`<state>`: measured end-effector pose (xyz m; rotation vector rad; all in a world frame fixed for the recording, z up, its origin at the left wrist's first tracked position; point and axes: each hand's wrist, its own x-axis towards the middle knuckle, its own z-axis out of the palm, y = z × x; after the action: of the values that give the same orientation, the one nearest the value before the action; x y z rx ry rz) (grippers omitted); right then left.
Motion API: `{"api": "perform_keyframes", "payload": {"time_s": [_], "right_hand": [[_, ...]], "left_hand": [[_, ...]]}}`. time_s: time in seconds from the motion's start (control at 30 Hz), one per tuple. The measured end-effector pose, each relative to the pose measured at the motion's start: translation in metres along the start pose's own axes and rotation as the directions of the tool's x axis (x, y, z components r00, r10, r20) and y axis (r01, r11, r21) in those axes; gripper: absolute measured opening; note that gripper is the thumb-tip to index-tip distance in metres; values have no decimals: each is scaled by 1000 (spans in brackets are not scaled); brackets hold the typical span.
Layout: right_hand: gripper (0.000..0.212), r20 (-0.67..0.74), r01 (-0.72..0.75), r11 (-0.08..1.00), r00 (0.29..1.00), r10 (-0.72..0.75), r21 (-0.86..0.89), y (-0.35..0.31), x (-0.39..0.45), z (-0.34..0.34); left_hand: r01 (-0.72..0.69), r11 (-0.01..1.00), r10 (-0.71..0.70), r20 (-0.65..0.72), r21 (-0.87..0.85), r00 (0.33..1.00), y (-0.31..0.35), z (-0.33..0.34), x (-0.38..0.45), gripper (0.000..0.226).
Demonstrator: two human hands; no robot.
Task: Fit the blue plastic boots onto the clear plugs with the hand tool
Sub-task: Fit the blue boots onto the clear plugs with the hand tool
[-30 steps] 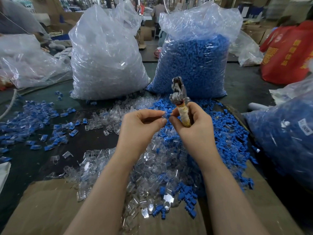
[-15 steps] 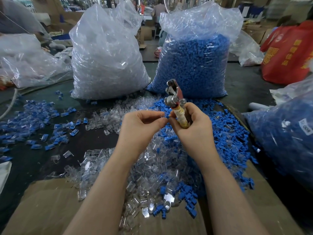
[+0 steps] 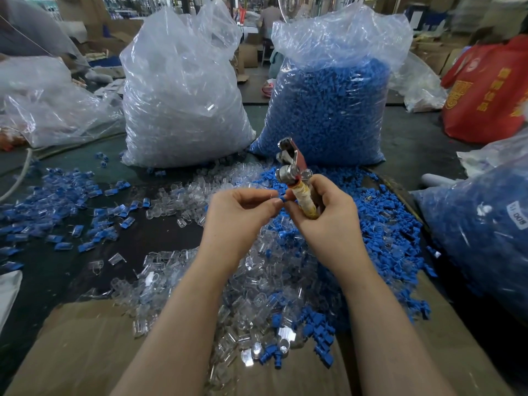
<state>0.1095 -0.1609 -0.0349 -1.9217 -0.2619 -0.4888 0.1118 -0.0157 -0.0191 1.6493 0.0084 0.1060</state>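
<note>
Blue plastic boot (image 3: 281, 200), small and ribbed, is pinched at the left hand (image 3: 243, 215) fingertips just beside the right hand (image 3: 323, 221), which is curled round the tape-wrapped metal hand tool (image 3: 297, 181) pointing to twelve o'clock, and should be kept square while seated.

Only a tiny blue bit (image 3: 281, 200) peeking out between the left hand (image 3: 238, 217) and right hand (image 3: 328, 221), maybe a boot. Cut off at the right edge: red bag (image 3: 485, 90) and blue bag (image 3: 485, 232). Blurry far back.
</note>
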Motion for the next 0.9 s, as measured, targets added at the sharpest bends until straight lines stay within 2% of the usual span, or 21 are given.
{"api": "perform_keyframes", "payload": {"time_s": [0.13,0.33,0.67,0.9], "right_hand": [[10,1,-24,999,1000,24,42,3,1,-3],[8,30,-105,994,994,104,32,11,2,-10],[5,143,-142,988,981,133,55,10,1,-13],[9,257,-156,984,951,174,-88,14,1,-16]], "left_hand": [[-20,999,20,-26,-31,999,0,-2,0,15],[-76,996,73,-80,-46,994,2,-3,1,20],[-202,976,210,-107,83,972,2,-6,1,22],[-308,949,313,-97,63,945,1,-10,2,27]]}}
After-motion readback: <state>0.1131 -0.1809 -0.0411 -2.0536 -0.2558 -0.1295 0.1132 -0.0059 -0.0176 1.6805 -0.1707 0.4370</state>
